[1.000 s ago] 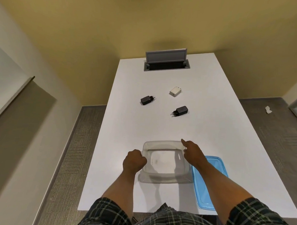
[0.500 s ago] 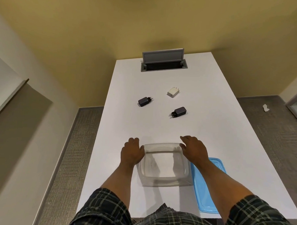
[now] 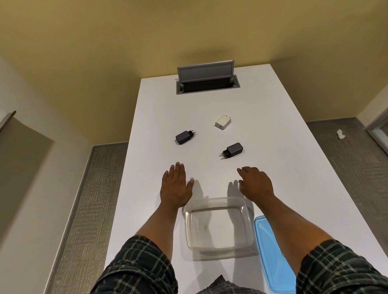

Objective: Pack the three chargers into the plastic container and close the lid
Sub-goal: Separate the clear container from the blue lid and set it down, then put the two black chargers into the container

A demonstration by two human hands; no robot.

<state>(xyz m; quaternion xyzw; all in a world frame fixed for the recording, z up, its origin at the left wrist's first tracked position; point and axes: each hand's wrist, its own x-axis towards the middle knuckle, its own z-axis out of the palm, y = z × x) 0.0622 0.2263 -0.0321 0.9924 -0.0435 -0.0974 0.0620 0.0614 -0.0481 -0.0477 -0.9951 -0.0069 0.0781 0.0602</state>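
Observation:
A clear plastic container stands empty on the white table near me. Its blue lid lies flat to its right, partly under my right forearm. Three chargers lie farther out: a black one on the left, a black one on the right, a white one behind them. My left hand is stretched flat past the container's left corner, fingers together, holding nothing. My right hand hovers beyond the container's far right corner, fingers loosely apart, a short way before the right black charger.
A grey cable box with its flap raised sits at the table's far end. The table's left edge runs close to my left hand. A scrap of white paper lies on the carpet at the right.
Both hands have left the container's sides and moved forward across the table toward the chargers. The container stays near me.

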